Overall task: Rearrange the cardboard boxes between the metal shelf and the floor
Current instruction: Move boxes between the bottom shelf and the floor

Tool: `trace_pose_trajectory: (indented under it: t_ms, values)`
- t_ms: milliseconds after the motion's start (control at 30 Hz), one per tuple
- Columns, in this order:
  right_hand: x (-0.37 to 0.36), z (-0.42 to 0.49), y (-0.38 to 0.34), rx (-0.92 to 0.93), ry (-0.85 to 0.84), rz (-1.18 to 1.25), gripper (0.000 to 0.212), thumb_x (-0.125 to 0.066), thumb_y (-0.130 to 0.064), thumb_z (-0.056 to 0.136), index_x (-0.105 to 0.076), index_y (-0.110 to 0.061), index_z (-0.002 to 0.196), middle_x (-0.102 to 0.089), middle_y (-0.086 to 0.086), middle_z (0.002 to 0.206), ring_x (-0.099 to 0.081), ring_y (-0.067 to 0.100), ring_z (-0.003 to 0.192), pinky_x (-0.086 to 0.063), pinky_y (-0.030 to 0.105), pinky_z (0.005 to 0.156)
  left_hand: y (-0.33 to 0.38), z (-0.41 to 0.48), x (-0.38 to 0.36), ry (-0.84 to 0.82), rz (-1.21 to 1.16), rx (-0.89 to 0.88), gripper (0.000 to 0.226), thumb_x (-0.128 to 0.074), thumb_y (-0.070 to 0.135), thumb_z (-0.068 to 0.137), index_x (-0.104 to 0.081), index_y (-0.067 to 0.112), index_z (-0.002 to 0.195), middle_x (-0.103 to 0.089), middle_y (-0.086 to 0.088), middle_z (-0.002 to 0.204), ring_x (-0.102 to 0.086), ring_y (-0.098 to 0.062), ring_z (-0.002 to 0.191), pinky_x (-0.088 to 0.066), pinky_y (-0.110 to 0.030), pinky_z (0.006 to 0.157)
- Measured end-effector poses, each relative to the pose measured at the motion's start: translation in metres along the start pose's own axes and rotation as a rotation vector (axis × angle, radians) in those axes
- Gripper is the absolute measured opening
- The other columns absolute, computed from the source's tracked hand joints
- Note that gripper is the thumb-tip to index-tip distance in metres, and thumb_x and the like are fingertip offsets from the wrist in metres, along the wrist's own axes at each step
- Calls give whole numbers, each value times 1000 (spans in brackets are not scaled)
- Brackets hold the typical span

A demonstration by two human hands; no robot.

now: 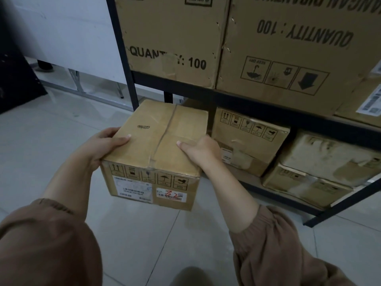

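Now we hold the small cardboard box (156, 141) just in front of the metal shelf (247, 102), at its lowest tier. Our left hand (103, 145) grips its left edge, thumb on top, and our right hand (201, 150) grips the right edge likewise. Whether it rests on the floor (51, 131) we cannot tell. We judge it mid-transfer; the next move calls for a level carry, clear of the neighbouring box (247, 141).
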State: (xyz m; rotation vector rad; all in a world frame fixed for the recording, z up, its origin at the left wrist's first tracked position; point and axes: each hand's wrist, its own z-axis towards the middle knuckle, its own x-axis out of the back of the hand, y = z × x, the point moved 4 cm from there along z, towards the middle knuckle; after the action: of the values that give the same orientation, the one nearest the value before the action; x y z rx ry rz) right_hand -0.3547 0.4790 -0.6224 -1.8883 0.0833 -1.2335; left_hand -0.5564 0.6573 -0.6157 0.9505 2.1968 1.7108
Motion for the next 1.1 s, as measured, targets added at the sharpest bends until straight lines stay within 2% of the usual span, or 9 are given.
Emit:
trace_pose_trajectory:
  t_ms: [100,267,367,533,667,800,900,967,1100]
  values:
    - [4,3,-3,-19,10,29,44,-67,-61,82,-45,-24,86,-53,-5,87,-55,16,81,-44,29,62,9,7,1,5,5,-20,43,-67,22,91,-57,24,132,-64,-2,109,-65,-20,84,-55,-26,56]
    - [5,5,-2,-31,44,28,52,-67,-63,80,-51,-18,100,-59,-1,97,-57,19,85,-47,31,66,21,16,3,-19,28,-34,43,-69,22,89,-58,30,130,-65,-2,107,-65,-20,82,-54,-21,46]
    - [7,4,-4,-10,75,36,52,-67,-64,81,-51,-18,100,-57,-3,93,-56,16,81,-50,31,67,24,19,5,-26,31,-41,39,-68,21,90,-57,30,127,-64,-2,104,-64,-19,79,-52,-19,44]
    - [10,3,-12,53,108,49,49,-66,-63,82,-48,-20,99,-51,-8,85,-46,5,67,-38,25,52,25,22,15,-25,6,-37,43,-67,22,90,-57,32,130,-63,-2,109,-64,-19,79,-53,-20,44]
    - [16,5,-15,81,101,58,42,-67,-58,84,-43,-24,87,-49,-10,82,-44,4,66,-36,23,52,21,24,15,-26,-54,-41,42,-66,19,91,-57,30,130,-64,-2,112,-64,-18,80,-54,-20,46]
    - [21,15,-8,42,142,29,53,-68,-58,83,-51,-16,111,-57,-5,97,-53,13,80,-39,25,56,12,33,-5,-45,-124,-41,44,-68,18,90,-58,28,132,-65,-3,120,-67,-17,87,-57,-22,54]
    - [22,26,6,4,149,63,64,-68,-56,84,-49,-15,130,-62,-1,110,-59,18,92,-47,28,65,9,42,-27,-43,-172,-48,44,-66,17,92,-56,27,133,-66,-1,115,-68,-17,88,-58,-23,57]
    - [22,33,11,1,146,71,66,-68,-54,84,-47,-16,134,-61,-2,111,-62,21,100,-49,30,69,8,49,-37,-48,-186,-55,44,-64,16,93,-56,27,135,-65,-1,113,-68,-18,88,-58,-23,56]
    - [26,38,12,-32,159,-13,73,-67,-56,84,-44,-15,139,-63,1,117,-62,22,103,-43,28,62,9,61,-39,-76,-153,-39,46,-64,20,94,-54,29,138,-65,-3,115,-68,-20,89,-59,-25,56]
